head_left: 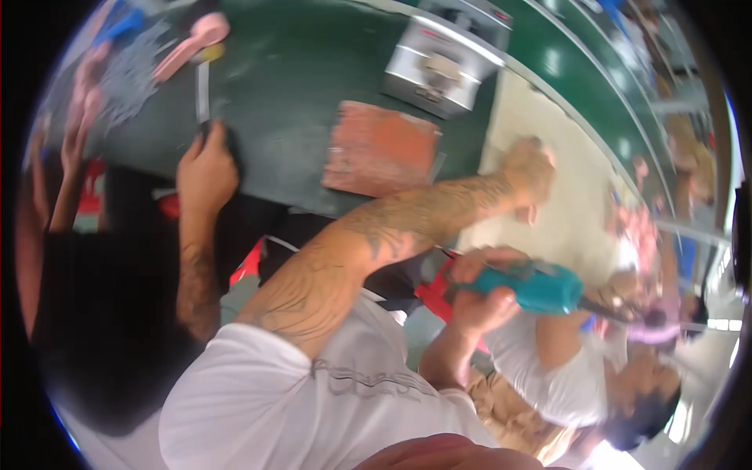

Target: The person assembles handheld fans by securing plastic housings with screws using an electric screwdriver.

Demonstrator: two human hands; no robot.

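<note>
My left arm reaches across to the pale strip of worktop, where my left hand is closed, its fingers curled and blurred. Whatever it may hold is too smeared to make out. Lower and to the right, my right hand wraps round a teal power tool with a rounded cylindrical body. The tool's exact kind is unclear through the blur. An orange-red rectangular pad lies on the dark green tabletop, left of my left hand.
A silver metal box stands beyond the pad. At the left, a co-worker's hand grips a dark handle with a pale shaft, near a pink round-headed part and a heap of grey pieces. Another person in white is close on the right.
</note>
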